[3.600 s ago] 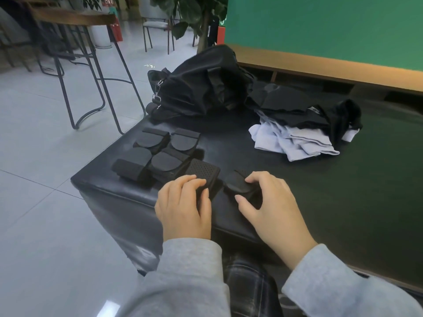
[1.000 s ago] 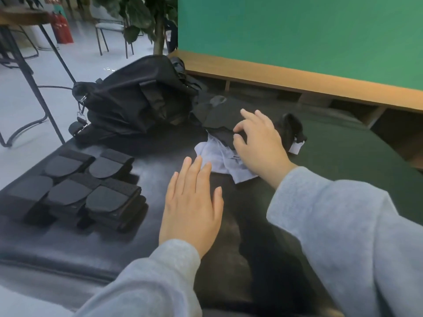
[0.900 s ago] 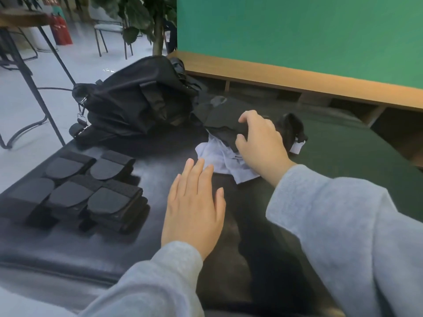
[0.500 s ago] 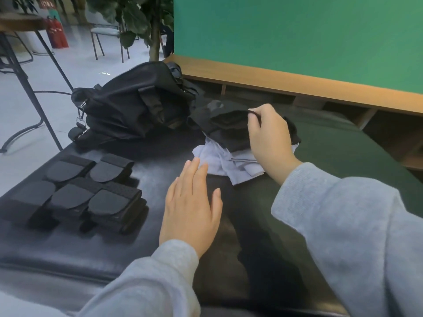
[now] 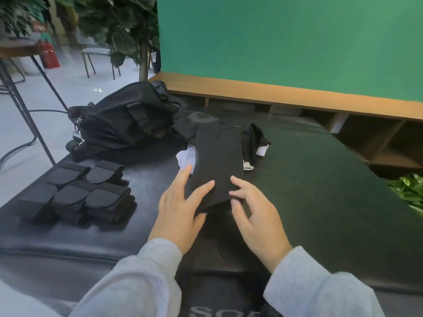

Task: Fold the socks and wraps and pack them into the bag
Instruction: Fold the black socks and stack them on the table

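A green wall panel [image 5: 286, 40] filled the upper right of the frame, w/ a wooden ledge [image 5: 274, 92] along its lower edge. A black padded table [image 5: 320, 191] ran from lower left to right of centre. A black bag [image 5: 123, 120] sat at upper-left of centre on the table's far end, slumped, opening not clearly visible. Just right of the bag, at frame centre, lay a pile of black and white socks [image 5: 254, 143]; white pieces showed at its left and right edges. A black sock [image 5: 217, 161] extended from that pile toward the viewer, laid out flat and long, near end in both hands. At centre-left, a group of folded black wraps [image 5: 77, 193] sat in two rows, touching each other, well apart from the bag. Left hand [image 5: 180, 213], lower centre: fingers straight and spread, index and middle resting on top of the sock's near-left corner, thumb at the edge below; underside contact could not be told. Right hand [image 5: 254, 213], just right of it: fingers loosely bent, index and thumb pinching the sock's near-right corner. Both arms wore grey sleeves [image 5: 137, 282]. Upper left: plant [image 5: 119, 21], chair, stool legs, red extinguisher, all blurred.
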Motion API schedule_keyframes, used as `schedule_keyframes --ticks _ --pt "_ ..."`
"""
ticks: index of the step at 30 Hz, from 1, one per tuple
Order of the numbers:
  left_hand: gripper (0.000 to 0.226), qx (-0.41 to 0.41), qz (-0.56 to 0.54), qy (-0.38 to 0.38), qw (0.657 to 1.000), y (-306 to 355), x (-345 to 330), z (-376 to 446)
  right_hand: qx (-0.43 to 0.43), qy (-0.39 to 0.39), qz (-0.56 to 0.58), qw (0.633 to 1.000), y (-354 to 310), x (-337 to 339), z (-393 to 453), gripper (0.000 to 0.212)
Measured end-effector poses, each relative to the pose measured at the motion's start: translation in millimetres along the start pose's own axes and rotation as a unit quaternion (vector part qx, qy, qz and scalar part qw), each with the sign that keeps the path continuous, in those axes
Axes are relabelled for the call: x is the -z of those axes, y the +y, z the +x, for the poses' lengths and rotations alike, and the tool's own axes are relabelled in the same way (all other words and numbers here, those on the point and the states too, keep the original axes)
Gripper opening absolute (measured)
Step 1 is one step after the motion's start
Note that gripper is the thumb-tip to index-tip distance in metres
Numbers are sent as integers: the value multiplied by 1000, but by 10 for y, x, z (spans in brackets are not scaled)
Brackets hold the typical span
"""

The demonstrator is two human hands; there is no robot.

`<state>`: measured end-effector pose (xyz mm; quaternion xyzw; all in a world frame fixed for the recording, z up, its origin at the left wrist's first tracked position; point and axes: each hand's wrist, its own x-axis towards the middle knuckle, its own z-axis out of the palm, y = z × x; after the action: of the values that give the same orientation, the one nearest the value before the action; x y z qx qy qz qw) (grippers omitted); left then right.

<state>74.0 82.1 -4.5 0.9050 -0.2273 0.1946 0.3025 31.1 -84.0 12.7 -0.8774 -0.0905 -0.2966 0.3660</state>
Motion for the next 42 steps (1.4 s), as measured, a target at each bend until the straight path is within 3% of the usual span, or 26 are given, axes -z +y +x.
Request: schedule_keyframes --ticks 5,9,13,16,24,32,36,42 --pt "51 21 -39 -60 997 62 -21 -209 -12 -76 -28 997 60 234 -282 31" --pt "33 19 -65 -95 993 114 -3 -314 -30 -174 -68 982 190 433 -467 51" --pt "26 -17 -88 -108 990 115 14 -309 -54 -136 -67 987 258 416 -511 49" --pt "34 18 -135 -110 984 120 28 -333 -29 -103 -78 991 287 401 -480 31" --pt "12 75 -171 -75 979 186 116 -347 -144 -150 -13 978 113 511 -469 11" --pt "23 158 -184 -56 969 251 124 -304 -236 -102 -34 966 100 343 -348 15" --pt "25 179 -134 -49 973 226 74 -272 -272 -82 -103 953 39 213 -256 19" --pt "22 172 -91 -46 980 216 40 -268 -261 -66 -178 947 9 153 -264 20"
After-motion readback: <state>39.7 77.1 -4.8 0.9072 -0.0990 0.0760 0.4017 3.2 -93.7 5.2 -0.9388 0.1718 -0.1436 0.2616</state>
